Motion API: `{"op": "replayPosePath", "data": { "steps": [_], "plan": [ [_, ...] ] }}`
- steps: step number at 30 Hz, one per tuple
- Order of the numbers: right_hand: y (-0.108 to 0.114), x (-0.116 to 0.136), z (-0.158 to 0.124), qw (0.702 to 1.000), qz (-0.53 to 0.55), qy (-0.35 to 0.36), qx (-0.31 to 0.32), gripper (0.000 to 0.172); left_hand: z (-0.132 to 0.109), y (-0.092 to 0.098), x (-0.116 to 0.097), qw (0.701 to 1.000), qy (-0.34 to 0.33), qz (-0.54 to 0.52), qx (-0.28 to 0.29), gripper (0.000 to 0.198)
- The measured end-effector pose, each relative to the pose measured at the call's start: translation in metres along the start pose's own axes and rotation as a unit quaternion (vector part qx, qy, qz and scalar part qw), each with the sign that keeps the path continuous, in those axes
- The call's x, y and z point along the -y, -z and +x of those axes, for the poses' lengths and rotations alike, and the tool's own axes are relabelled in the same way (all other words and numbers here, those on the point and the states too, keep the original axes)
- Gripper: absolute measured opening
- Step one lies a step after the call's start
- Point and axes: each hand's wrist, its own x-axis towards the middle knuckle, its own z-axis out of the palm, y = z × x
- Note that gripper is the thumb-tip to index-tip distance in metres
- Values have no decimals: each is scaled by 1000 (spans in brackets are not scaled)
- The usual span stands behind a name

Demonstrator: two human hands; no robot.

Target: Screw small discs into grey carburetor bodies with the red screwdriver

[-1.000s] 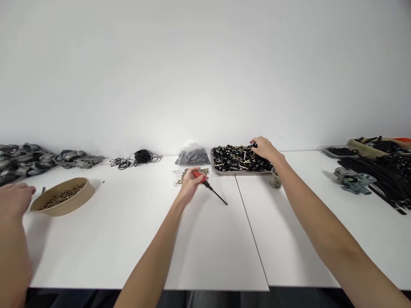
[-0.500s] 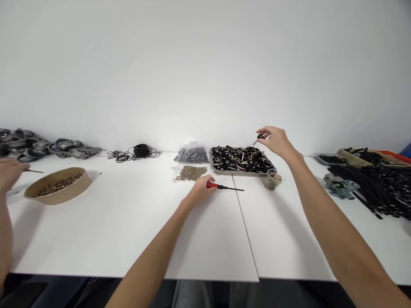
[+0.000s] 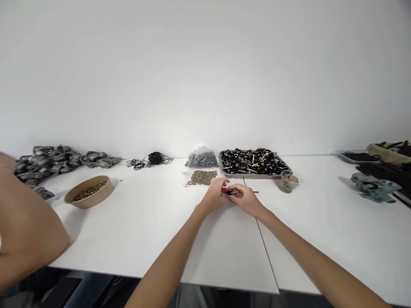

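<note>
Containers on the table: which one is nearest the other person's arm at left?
The tan bowl, holding small brass-coloured pieces. It stands close by that arm; the tray of black parts and the plastic cup sit farther right.

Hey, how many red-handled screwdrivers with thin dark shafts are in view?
1. The red-handled screwdriver is in your left hand, partly covered, its dark tip showing past your right hand. Others may be hidden behind the co-worker's arm.
</note>
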Motion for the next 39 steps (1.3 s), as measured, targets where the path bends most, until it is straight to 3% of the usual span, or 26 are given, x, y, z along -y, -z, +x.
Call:
{"op": "replayPosePath", "data": {
  "steps": [4, 9, 17, 31, 36, 39],
  "plan": [
    [-2, -6, -3, 997, -66, 38, -9, 22, 1, -2, -7, 999, -27, 27, 15, 50],
    [0, -6, -3, 997, -63, 46, -28, 24, 2, 3, -14, 999, -34, 15, 31, 38],
    [-3, -5, -6, 991, -65, 96, -72, 22, 4, 6, -15, 999, -28, -25, 39, 41],
    [3, -8, -3, 992, -85, 69, -63, 25, 4, 2, -1, 1000, -4, -9, 25, 29],
    [-6, -9, -5, 986, -123, 87, -73, 27, 10, 15, -4, 999, 19, -37, -19, 36],
    [-2, -6, -8, 978, -139, 77, -134, 20, 5, 29, -26, 995, 12, -58, -74, 34]
  ]
}}
